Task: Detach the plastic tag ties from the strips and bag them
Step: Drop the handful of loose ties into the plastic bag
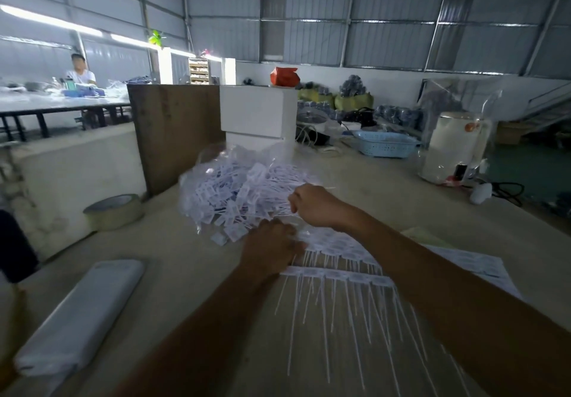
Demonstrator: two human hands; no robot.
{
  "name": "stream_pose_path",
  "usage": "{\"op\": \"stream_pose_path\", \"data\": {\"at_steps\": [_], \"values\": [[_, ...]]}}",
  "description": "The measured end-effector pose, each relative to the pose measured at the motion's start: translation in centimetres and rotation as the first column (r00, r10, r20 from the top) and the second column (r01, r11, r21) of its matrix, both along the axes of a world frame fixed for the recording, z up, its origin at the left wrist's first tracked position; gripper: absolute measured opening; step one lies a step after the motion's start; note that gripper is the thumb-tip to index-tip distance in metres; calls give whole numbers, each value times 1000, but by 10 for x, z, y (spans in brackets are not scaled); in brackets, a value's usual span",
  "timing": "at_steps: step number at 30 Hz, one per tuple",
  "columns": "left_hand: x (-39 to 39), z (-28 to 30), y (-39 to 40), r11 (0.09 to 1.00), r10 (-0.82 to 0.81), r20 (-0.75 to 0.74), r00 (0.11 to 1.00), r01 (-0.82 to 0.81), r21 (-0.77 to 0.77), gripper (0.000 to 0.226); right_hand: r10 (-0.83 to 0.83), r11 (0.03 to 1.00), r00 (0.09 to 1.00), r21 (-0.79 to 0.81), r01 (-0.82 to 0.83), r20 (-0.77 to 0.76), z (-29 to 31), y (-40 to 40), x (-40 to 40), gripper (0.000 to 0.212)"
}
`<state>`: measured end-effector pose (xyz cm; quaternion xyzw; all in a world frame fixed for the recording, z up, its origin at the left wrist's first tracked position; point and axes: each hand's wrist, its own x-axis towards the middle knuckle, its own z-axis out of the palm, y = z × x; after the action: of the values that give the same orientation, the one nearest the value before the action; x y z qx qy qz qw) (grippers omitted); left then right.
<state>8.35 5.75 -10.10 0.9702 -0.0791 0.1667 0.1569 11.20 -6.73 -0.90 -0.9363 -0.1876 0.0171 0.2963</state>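
A clear plastic bag (pixel 216 162) stuffed with loose white tag ties (pixel 234 193) lies on the table ahead of me. My right hand (pixel 315 206) is at the bag's right side, fingers curled around a bunch of ties. My left hand (pixel 272 248) rests at the bag's near edge, fingers curled, over the top end of the strips; what it grips is hidden. Strips of white tag ties (pixel 336 276), still joined with tails pointing toward me, lie under my forearms.
A tape roll (pixel 114 211) sits at left, a folded stack of clear bags (pixel 80 313) at near left. A brown board (pixel 173 131) and white boxes (pixel 256 112) stand behind the bag. Printed paper (pixel 482 264) lies at right; a blue basket (pixel 386 143) and white appliance (pixel 454 146) farther back. A person sits at a far table.
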Motion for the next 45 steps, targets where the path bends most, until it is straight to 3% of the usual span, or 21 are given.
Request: {"op": "stream_pose_path", "data": {"at_steps": [2,4,7,11,15,17,20,22,26,29,31,35,36,37,39,41,43,45], "values": [[-1,-1,1,999,-34,76,997,32,29,26,-11,998,999,-67,8,-44,-5,17,18,33],[0,-1,3,998,-15,116,993,23,-65,17,-51,995,998,-82,49,-21,-4,24,33,32],[4,-2,6,986,45,184,982,-14,-164,17,-79,996,996,-43,77,-44,3,28,54,23],[3,2,6,966,128,271,954,-58,-254,32,6,1000,997,-11,-7,-79,9,34,71,32],[8,10,30,787,342,315,885,-87,-611,22,80,996,991,-24,-83,-105,3,23,73,38],[12,13,45,709,363,296,883,-56,-703,37,95,995,982,13,-95,-165,-1,6,73,38],[25,18,57,809,313,364,877,-46,-585,57,124,992,975,12,-124,-187,-7,-14,68,38],[41,26,60,879,232,335,913,-49,-475,60,142,990,983,-9,-144,-115,-10,-20,63,38],[73,50,64,804,209,207,956,-47,-593,69,202,963,971,-204,-174,124,-21,-23,56,36],[81,64,61,774,196,344,918,71,-629,75,245,954,948,-226,-198,204,-27,-25,59,35],[87,73,68,771,165,366,916,112,-627,70,228,965,945,-185,-187,235,-28,-21,63,35],[90,93,87,815,307,386,870,-30,-579,38,194,977,949,-138,-164,249,-31,-8,70,37],[85,98,89,776,324,414,850,11,-630,30,187,978,953,-136,-158,238,-32,-5,71,38],[80,103,90,664,319,421,849,117,-739,21,172,981,960,-126,-146,220,-31,-2,73,38],[71,116,94,231,249,389,887,336,-913,11,115,993,982,-48,-109,151,-28,1,76,37],[67,124,101,-161,181,374,910,402,-901,24,57,992,997,110,-63,50,-25,3,79,38],[65,124,106,-383,161,381,910,414,-826,34,4,966,998,260,14,-68,-21,6,82,39],[64,119,110,-518,114,408,906,405,-754,53,-24,942,990,329,69,-137,-18,12,87,38]]}}
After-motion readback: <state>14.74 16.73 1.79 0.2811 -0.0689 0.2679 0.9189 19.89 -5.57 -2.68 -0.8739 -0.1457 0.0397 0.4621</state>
